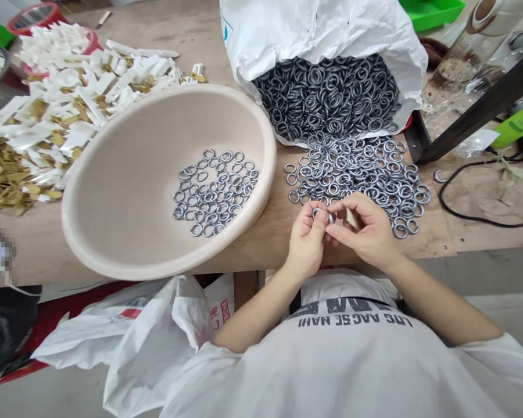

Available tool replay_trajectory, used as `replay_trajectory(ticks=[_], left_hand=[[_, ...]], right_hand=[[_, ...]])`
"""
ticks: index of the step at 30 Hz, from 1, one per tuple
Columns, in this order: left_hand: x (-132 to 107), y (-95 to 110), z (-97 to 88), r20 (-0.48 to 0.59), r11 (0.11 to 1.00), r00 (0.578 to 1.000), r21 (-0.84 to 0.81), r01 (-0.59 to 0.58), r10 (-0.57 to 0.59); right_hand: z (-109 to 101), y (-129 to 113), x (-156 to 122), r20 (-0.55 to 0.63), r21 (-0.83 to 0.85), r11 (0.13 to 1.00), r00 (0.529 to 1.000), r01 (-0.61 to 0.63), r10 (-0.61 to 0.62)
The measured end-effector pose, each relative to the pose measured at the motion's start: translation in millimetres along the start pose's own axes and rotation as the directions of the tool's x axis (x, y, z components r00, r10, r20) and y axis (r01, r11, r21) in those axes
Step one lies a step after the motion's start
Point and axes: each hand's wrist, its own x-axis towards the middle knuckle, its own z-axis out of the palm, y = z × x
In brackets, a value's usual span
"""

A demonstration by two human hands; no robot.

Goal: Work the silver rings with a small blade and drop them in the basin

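Note:
My left hand [305,241] and my right hand [361,229] meet in front of me, pinching a small steel split ring [321,215] between thumbs and fingers. Just beyond my right hand lies a loose spread of shiny steel rings [357,171]. They spill from a white plastic bag [322,29] packed with darker rings. To the left stands a wide beige plastic basin [126,191], holding a smaller group of steel rings [213,191] on its floor.
The wooden table [261,244] ends close to my body. Heaped white and brass-coloured tags [65,110] lie at the far left. A black cable and a dark metal bar lie to the right, and white plastic bags sit below the table edge.

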Motion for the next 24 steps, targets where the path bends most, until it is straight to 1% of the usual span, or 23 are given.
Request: replay_trajectory(ticks=[3, 4, 5, 6, 8, 9, 11, 13, 16, 18, 21, 23, 24], left_hand=[[-3, -2, -0.1, 0.062, 0.999, 0.998, 0.038, -0.013, 0.011], [-3, -2, 0.1, 0.073, 0.999, 0.997, 0.032, -0.015, 0.013], [-2, -2, 0.3, 0.073, 1.0, 0.997, 0.021, -0.016, 0.014], [-2, -1, 0.3, 0.06, 1.0, 0.998, 0.009, -0.015, 0.015], [0, 0, -0.3, 0.019, 1.0, 1.0, 0.0, -0.025, 0.025], [0, 0, -0.9, -0.002, 0.999, 0.999, 0.007, -0.035, 0.035], [1, -1, -2.2, -0.035, 0.997, 0.997, 0.038, -0.065, 0.067], [1, -2, -3.2, -0.055, 0.992, 0.993, 0.076, -0.1, 0.104], [0, -4, -3.0, -0.055, 0.986, 0.989, 0.111, -0.128, 0.135], [0, -5, -1.6, -0.054, 0.986, 0.989, 0.105, -0.129, 0.135], [-2, -3, 1.9, -0.086, 0.99, 0.989, 0.081, -0.114, 0.121], [-4, -1, 4.4, -0.109, 0.995, 0.99, 0.06, -0.083, 0.089], [-6, -1, 5.6, -0.108, 0.998, 0.992, 0.039, -0.054, 0.058]], right_hand=[[-3, -1, 8, 0.036, 0.099, 0.988, 0.992, -0.122, 0.119], [-5, -1, 9, 0.049, 0.115, 0.981, 0.987, -0.157, 0.152], [-7, -2, 8, 0.069, 0.091, 0.982, 0.984, -0.168, 0.162], [-9, -3, 7, 0.098, 0.028, 0.988, 0.985, -0.149, 0.145], [-13, -8, 1, 0.178, -0.167, 0.985, 0.981, -0.049, 0.079], [-14, -11, -3, 0.219, -0.269, 0.963, 0.975, 0.016, 0.045], [-15, -16, -9, 0.278, -0.432, 0.891, 0.961, 0.136, -0.012], [-13, -19, -13, 0.307, -0.523, 0.825, 0.95, 0.214, -0.053], [-9, -21, -15, 0.329, -0.57, 0.779, 0.941, 0.261, -0.075], [-7, -21, -16, 0.328, -0.574, 0.773, 0.941, 0.271, -0.086], [-7, -19, -16, 0.327, -0.559, 0.78, 0.939, 0.28, -0.102], [-9, -15, -13, 0.323, -0.55, 0.799, 0.944, 0.244, -0.066], [-11, -11, -12, 0.291, -0.553, 0.81, 0.956, 0.195, -0.032]])
